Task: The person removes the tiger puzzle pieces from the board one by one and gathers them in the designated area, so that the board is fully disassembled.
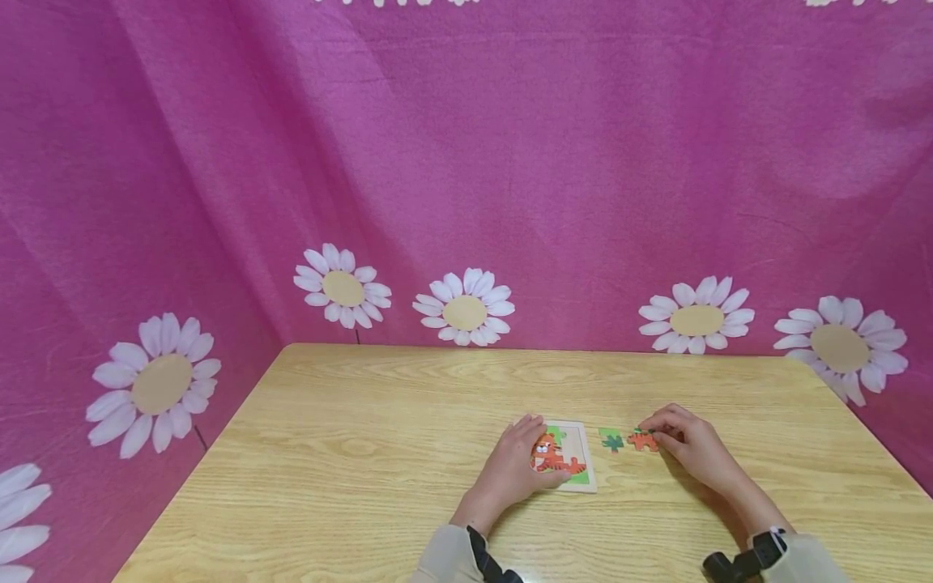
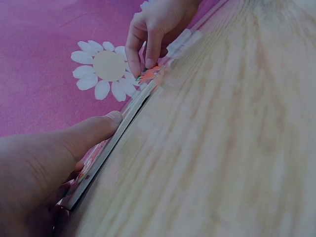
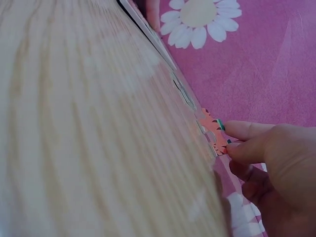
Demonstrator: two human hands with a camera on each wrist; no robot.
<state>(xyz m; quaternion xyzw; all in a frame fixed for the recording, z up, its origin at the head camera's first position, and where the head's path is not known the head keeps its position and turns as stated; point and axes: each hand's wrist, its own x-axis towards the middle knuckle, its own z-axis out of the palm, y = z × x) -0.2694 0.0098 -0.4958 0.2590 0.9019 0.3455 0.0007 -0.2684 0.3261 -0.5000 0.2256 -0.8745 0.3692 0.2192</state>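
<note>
A small wooden jigsaw board (image 1: 590, 465) with a pale frame lies on the table, partly filled with an orange tiger picture on green. My left hand (image 1: 508, 465) grips it from the left, thumb along the near side and fingers at the far left corner, covering part of the picture. Bare wood shows in the board's upper right. To the right, my right hand (image 1: 696, 450) pinches an orange striped puzzle piece (image 3: 211, 129) with green bits between thumb and forefinger, tilted up in the right wrist view. Between board and right hand lies a green puzzle piece (image 1: 611, 439).
The wood-grain table (image 1: 364, 453) stretches out around both hands. A pink curtain (image 1: 554, 178) with white daisies hangs behind its far edge and along the left side. Dark wrist straps (image 1: 767, 551) sit over beige sleeves.
</note>
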